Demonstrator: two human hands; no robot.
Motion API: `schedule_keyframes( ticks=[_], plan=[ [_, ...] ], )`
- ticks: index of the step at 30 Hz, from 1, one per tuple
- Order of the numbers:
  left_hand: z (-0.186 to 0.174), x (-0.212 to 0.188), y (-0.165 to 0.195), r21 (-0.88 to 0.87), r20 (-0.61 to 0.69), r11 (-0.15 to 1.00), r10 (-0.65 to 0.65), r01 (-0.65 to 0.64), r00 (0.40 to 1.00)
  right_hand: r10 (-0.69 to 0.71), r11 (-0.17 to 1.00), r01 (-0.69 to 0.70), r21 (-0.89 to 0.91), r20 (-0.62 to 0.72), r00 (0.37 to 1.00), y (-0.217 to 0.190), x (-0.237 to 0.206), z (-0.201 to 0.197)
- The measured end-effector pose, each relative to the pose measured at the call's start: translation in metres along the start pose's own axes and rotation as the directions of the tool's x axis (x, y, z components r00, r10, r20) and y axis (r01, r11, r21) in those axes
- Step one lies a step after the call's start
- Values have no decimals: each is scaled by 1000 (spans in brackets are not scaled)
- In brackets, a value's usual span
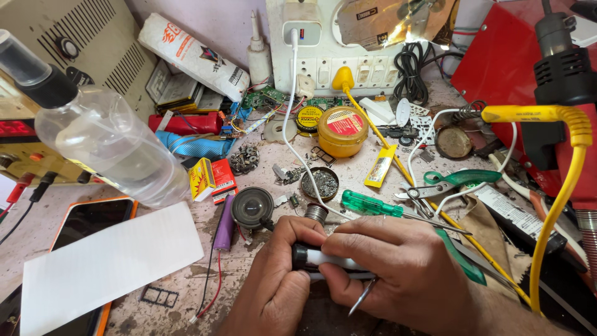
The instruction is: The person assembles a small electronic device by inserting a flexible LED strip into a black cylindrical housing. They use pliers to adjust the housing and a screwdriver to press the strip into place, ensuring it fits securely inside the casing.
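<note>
My left hand (273,283) and my right hand (404,270) meet at the bottom middle of the head view. Together they grip a small white and black cylindrical device (326,258), one hand at each end. A pair of metal tweezers (362,297) pokes down from under my right hand's fingers. Just beyond my knuckles lie a green-handled screwdriver (370,204), a round black speaker (252,207) and a purple cylindrical battery (224,231) with red and black wires.
A clear plastic bottle (106,140) lies at the left, above a white paper sheet (106,261) on an orange-edged phone (93,218). A yellow tin (342,130), green-handled scissors (451,182), a yellow cable (559,186), a white charging cable (287,124) and a socket board (348,71) crowd the bench.
</note>
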State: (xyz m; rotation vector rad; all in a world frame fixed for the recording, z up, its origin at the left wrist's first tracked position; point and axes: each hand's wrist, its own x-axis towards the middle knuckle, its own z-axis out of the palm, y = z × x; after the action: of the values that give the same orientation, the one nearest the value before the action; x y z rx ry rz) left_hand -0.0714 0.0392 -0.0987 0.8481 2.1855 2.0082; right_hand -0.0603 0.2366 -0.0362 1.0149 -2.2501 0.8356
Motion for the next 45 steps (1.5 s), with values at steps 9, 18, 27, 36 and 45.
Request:
schedule_keyframes(
  ticks=[9, 18, 27, 36, 45],
  plan=[
    [11, 1, 4, 71, 11, 997, 33, -33, 999, -83, 997, 83, 6, 96, 992, 6, -5, -20],
    [14, -9, 24, 63, 0, 998, 24, -24, 1000, 52, 995, -57, 82, 55, 997, -13, -4, -24],
    [7, -2, 24, 52, 28, 986, -163, 161, 986, 362, 907, -380, 179, 129, 923, 15, -12, -43],
    [-5, 6, 6, -52, 19, 986, -159, 160, 987, 736, 456, -889, 44, 543, 405, 55, -7, -52],
    [-4, 8, -6, 54, 7, 997, -49, 49, 999, 792, 442, -894, -73, 500, 351, 53, 1, -44]
  ],
)
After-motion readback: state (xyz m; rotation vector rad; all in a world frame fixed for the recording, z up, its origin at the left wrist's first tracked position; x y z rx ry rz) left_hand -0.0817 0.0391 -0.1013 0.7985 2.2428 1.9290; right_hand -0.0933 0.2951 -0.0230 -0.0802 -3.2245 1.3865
